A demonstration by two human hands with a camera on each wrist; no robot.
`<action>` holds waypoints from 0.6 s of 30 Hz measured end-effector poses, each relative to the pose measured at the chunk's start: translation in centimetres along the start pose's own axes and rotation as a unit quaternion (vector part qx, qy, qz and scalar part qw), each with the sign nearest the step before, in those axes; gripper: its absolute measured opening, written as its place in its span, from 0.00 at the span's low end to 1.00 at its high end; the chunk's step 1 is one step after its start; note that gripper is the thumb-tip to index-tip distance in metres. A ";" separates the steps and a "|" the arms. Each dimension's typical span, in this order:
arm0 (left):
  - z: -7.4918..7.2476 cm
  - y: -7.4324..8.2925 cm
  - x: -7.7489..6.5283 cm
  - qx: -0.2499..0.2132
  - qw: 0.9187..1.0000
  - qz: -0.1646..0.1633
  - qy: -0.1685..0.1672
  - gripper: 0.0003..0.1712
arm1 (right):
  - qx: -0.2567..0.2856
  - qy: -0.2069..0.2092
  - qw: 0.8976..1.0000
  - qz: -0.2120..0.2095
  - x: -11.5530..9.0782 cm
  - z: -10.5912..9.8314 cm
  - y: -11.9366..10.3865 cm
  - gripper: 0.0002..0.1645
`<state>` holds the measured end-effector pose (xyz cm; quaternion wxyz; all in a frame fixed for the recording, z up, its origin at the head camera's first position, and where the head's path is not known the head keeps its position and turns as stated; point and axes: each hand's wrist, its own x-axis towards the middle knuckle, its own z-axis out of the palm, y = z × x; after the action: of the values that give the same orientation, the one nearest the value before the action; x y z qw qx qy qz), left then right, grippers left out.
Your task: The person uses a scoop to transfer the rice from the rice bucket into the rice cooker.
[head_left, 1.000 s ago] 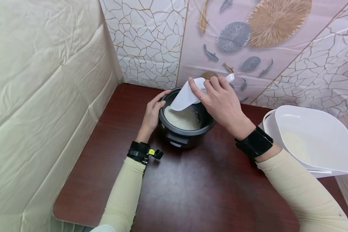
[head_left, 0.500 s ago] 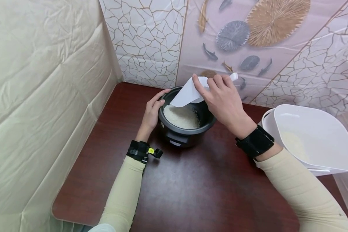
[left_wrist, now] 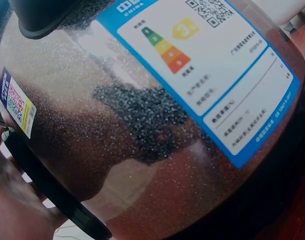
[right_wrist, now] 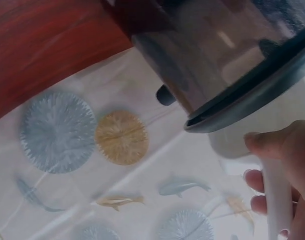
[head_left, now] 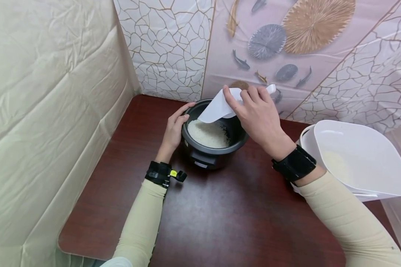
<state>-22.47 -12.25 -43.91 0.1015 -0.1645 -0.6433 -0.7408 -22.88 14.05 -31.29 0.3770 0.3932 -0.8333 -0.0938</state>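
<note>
A dark rice cooker point(head_left: 217, 151) stands lidless on the table, white rice point(head_left: 208, 135) covering part of its bottom. My left hand point(head_left: 173, 129) holds it at the left side, thumb at the rim and fingers along it. The left wrist view is filled by the cooker's glossy wall with a blue-edged energy label point(left_wrist: 212, 75). In my right hand point(head_left: 258, 115) is a white scoop point(head_left: 215, 109), gripped by its handle point(right_wrist: 276, 200) and tilted mouth-down into the cooker over the rice. The scoop's inside is hidden.
At the right of the table point(head_left: 217, 218) stands a white rice bin point(head_left: 371, 148), open at the top, with some rice inside, beside my right forearm. Patterned cloth hangs behind the cooker, and a cream cloth wall point(head_left: 53, 111) runs along the left.
The scoop and my right hand have shifted slightly up and to the right, the scoop's lip lifting a little from the rice. My left hand keeps its place on the cooker.
</note>
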 end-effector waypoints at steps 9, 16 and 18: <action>0.1 1.0 -0.4 0.009 1.000 -0.002 0.002 0.28 | 0.002 0.013 1.000 0.013 -0.2 0.3 -0.3 0.34; -0.1 -1.6 0.2 -0.001 1.000 0.009 0.000 0.27 | 0.028 0.014 0.996 0.080 -0.6 0.6 0.0 0.39; -0.1 -1.6 0.3 -0.001 1.000 0.014 -0.003 0.27 | 0.043 0.003 0.994 0.099 -0.7 0.5 0.3 0.43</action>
<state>-23.32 -12.05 -45.33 0.1099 -0.1754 -0.6408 -0.7393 -23.09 14.68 -31.92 0.3696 0.3247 -0.8704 -0.0183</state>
